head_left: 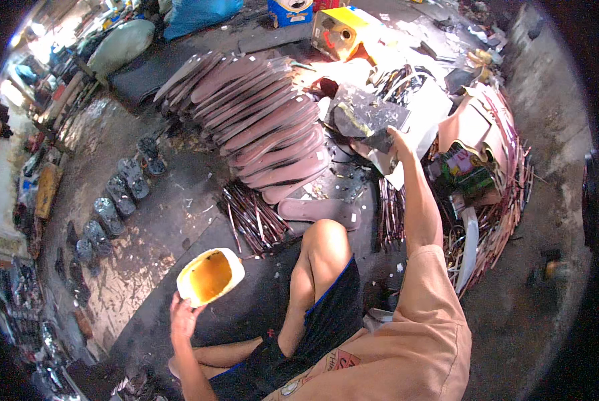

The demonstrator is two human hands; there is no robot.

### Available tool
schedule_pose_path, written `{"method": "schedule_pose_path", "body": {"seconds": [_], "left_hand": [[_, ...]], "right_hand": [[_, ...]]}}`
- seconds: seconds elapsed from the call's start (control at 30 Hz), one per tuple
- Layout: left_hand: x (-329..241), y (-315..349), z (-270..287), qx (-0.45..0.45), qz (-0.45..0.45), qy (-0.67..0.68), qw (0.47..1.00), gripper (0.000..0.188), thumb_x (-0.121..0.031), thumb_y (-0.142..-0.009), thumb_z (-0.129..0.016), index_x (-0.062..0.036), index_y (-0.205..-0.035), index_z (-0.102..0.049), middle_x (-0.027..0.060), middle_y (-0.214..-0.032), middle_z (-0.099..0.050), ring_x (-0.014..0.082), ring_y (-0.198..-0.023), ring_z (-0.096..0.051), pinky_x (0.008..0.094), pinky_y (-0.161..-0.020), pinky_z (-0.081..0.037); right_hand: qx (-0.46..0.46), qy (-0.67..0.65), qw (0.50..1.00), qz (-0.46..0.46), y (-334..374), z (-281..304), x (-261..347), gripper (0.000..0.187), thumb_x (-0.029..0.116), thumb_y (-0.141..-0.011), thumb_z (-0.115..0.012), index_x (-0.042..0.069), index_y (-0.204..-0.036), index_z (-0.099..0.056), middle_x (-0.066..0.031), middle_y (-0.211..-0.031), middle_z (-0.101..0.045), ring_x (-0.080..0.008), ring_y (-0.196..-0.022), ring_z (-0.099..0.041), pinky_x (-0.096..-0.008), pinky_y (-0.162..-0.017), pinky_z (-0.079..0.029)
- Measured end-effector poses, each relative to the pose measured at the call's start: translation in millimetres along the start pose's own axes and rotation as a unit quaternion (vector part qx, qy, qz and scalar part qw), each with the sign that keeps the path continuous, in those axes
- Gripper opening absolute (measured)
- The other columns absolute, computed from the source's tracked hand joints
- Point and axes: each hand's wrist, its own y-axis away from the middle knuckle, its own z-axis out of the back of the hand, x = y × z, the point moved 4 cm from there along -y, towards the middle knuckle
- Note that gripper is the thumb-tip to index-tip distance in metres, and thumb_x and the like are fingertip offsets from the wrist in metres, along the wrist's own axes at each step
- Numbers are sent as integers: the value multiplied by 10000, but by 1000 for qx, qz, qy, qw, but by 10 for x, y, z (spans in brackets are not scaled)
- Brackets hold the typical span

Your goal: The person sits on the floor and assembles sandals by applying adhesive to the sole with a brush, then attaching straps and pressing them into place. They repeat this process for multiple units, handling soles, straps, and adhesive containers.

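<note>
My left hand (182, 318) is closed on the near edge of a cut-open pale plastic container (187, 287), which has an amber-yellow substance inside. The container is tilted so that its opening shows. My right arm reaches out to the far right, and my right hand (397, 143) grips the near corner of a dark grey slab (365, 119) with a yellowish smear on top. Left of the slab is a large fanned pile of brownish-pink shoe insoles (266, 127). One separate insole (319, 211) lies in front of my bent knee.
Bundles of thin dark strips (256, 217) lie by the pile. Several dark, shiny shoe-shaped pieces (120, 194) stand in a row at left. A yellow box (343, 33) and blue sack (202, 15) are at the back. A scrap heap (483, 154) is at right.
</note>
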Motion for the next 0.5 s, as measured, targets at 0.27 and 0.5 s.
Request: {"method": "schedule_pose_path", "body": {"seconds": [0.27,0.5], "left_hand": [[307,410,-64,0,26,4,1000,533,-277,-1051,-702,-129,-1521,-502,101,-1489,-617,296,-1331,-646,583,-1075,-579],[529,91,155,39,29,25,999,464,-271,-1121,-604,-57,-1526,-527,118,-1384,-694,273,-1222,-715,469,-1028,-618]], "right_hand": [[-65,102,984,132,431,163,1198,423,361,-951,-778,-20,-1129,-726,-71,-888,-697,-196,-813,-623,-396,-768,-521],[110,33,990,84,1782,627,3063,317,316,-964,-768,50,-1136,-754,-97,-956,-787,-210,-772,-771,-353,-703,-626]]}}
